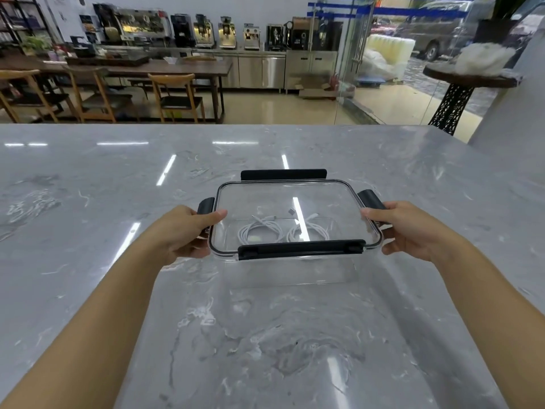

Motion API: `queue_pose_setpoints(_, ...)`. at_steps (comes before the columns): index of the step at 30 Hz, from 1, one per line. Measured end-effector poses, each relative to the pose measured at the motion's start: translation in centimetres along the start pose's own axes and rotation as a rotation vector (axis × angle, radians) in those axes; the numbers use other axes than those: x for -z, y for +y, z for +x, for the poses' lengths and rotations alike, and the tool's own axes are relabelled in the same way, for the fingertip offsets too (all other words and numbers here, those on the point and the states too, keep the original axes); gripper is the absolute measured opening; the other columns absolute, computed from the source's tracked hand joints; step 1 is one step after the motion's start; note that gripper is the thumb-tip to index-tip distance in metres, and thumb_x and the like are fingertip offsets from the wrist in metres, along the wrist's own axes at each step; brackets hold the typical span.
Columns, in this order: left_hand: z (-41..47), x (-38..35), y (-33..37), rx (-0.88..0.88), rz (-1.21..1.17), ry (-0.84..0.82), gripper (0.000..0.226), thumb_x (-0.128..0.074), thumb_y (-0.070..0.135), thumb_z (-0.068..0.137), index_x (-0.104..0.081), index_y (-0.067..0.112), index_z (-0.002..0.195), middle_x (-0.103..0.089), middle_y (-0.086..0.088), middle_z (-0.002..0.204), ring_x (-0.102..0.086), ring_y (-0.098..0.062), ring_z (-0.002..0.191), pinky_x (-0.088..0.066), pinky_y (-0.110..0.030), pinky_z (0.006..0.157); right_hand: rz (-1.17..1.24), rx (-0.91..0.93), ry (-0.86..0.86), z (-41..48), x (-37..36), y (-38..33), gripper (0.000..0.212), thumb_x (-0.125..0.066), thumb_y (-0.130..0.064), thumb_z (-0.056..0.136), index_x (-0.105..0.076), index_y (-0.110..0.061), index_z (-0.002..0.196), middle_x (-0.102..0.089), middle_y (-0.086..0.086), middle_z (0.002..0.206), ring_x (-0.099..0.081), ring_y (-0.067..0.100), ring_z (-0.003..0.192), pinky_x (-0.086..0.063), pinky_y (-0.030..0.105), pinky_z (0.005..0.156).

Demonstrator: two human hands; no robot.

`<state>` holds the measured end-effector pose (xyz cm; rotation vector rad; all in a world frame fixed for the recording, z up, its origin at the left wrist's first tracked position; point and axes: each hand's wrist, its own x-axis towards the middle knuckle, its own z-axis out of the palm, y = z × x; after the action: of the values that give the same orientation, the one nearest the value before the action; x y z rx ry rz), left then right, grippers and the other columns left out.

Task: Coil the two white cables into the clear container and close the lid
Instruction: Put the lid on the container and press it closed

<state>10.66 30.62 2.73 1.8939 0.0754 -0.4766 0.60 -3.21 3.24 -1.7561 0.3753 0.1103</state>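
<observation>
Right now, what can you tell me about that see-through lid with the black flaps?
The lid is a clear, rounded rectangle of what looks like plastic, with a dark seal line near its edge and four black latch flaps, one per side. It sits roughly level on top of the clear container on the grey marble table. The left hand and right hand hold its short ends, thumbs on top. Two coiled white cables show through it. Whether any flap is latched, I cannot tell.

Both forearms cut off below.
</observation>
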Motion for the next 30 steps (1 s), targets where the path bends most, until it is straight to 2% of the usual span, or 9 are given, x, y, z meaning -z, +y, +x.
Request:
queue_pose_setpoints(2, -0.1, 0.4, -0.4, 0.037, -0.037, -0.082, 0.049, -0.076, 0.042, 0.065, -0.065, 0.001, 0.091, -0.064, -0.01, 0.076, -0.06, -0.015, 0.049, -0.052, -0.024, 0.045, 0.015, 0.001, -0.042, 0.0, 0.3, 0.0, 0.015, -0.063, -0.023, 0.084, -0.068, -0.016, 0.071, -0.06, -0.001, 0.056, -0.054, 0.014, 0.045, -0.045, 0.023, 0.039)
queue_pose_setpoints(4, -0.2, 0.6, -0.8, 0.071, -0.151, -0.17, 0.057, -0.081, 0.037, 0.051, -0.066, 0.0, 0.091, -0.065, -0.01, 0.078, -0.064, -0.017, 0.056, -0.056, -0.027, 0.052, 0.036, 0.015, -0.081, -0.1, 0.6, 0.2, 0.016, -0.064, -0.02, 0.082, -0.071, -0.015, 0.068, -0.063, 0.0, 0.058, -0.058, 0.014, 0.048, -0.047, 0.023, 0.04)
queue_pose_setpoints(7, 0.0, 0.9, -1.2, 0.074, -0.254, -0.236, 0.052, -0.08, 0.032, 0.048, -0.068, 0.0, 0.086, -0.066, -0.01, 0.076, -0.066, -0.017, 0.059, -0.057, -0.027, 0.054, 0.064, 0.01, -0.1, -0.1, 0.8, 0.4, 0.013, -0.065, -0.019, 0.08, -0.072, -0.013, 0.071, -0.064, 0.0, 0.059, -0.059, 0.014, 0.049, -0.048, 0.024, 0.042)
queue_pose_setpoints(13, 0.2, 0.0, -0.9, -0.039, -0.046, -0.001, 0.045, -0.069, 0.041, 0.077, -0.063, 0.002, 0.097, -0.056, -0.009, 0.073, -0.052, -0.015, 0.049, -0.046, -0.021, 0.039, 0.106, 0.013, -0.006, 0.3, 0.0, 0.7, 0.017, -0.062, -0.021, 0.084, -0.067, -0.008, 0.074, -0.059, 0.001, 0.05, -0.054, 0.015, 0.04, -0.047, 0.024, 0.039)
queue_pose_setpoints(20, -0.5, -0.6, -0.6, -0.036, 0.005, 0.033, 0.05, -0.066, 0.043, 0.079, -0.058, 0.0, 0.103, -0.056, -0.009, 0.072, -0.053, -0.014, 0.047, -0.049, -0.023, 0.042, 0.054, -0.04, 0.029, 0.4, 0.0, 0.3, 0.012, -0.064, -0.021, 0.083, -0.066, -0.01, 0.077, -0.059, 0.005, 0.06, -0.055, 0.016, 0.044, -0.047, 0.026, 0.04)
queue_pose_setpoints(23, -0.5, -0.9, -0.2, -0.137, 0.13, 0.177, 0.064, -0.069, 0.041, 0.077, -0.039, 0.012, 0.124, -0.059, -0.009, 0.091, -0.06, -0.02, 0.069, -0.052, -0.033, 0.062, -0.023, -0.018, 0.113, 0.3, 0.0, 0.3, 0.031, -0.069, -0.023, 0.079, -0.055, -0.012, 0.104, -0.062, 0.007, 0.077, -0.06, 0.018, 0.054, -0.05, 0.029, 0.045)
queue_pose_setpoints(26, -0.7, -1.2, 0.1, -0.45, 0.499, 0.356, 0.061, -0.069, 0.032, 0.079, -0.038, 0.03, 0.132, -0.046, -0.009, 0.129, -0.045, -0.031, 0.116, -0.037, -0.044, 0.098, -0.246, 0.213, 0.272, 0.1, -0.1, 0.2, 0.064, -0.071, -0.025, 0.078, -0.035, -0.033, 0.131, -0.053, 0.007, 0.112, -0.058, 0.023, 0.094, -0.049, 0.036, 0.077)
queue_pose_setpoints(28, -1.0, -1.8, 0.5, -0.644, 0.673, 0.363, 0.042, -0.063, 0.02, 0.085, -0.051, 0.021, 0.126, -0.047, -0.009, 0.135, -0.038, -0.03, 0.124, -0.03, -0.039, 0.101, -0.556, 0.414, 0.297, 0.0, -0.5, 0.1, 0.054, -0.062, -0.022, 0.085, -0.039, -0.03, 0.134, -0.042, 0.007, 0.134, -0.043, 0.024, 0.12, -0.035, 0.036, 0.1)
queue_pose_setpoints(30, -1.0, -2.8, 0.6, -0.608, 0.733, 0.299, 0.035, -0.051, 0.015, 0.092, -0.05, 0.012, 0.127, -0.047, -0.011, 0.137, -0.042, -0.029, 0.124, -0.033, -0.036, 0.098, -0.753, 0.483, 0.294, 0.0, -1.2, 0.1, 0.032, -0.051, -0.017, 0.091, -0.053, -0.012, 0.122, -0.046, 0.011, 0.137, -0.041, 0.026, 0.124, -0.03, 0.028, 0.1)
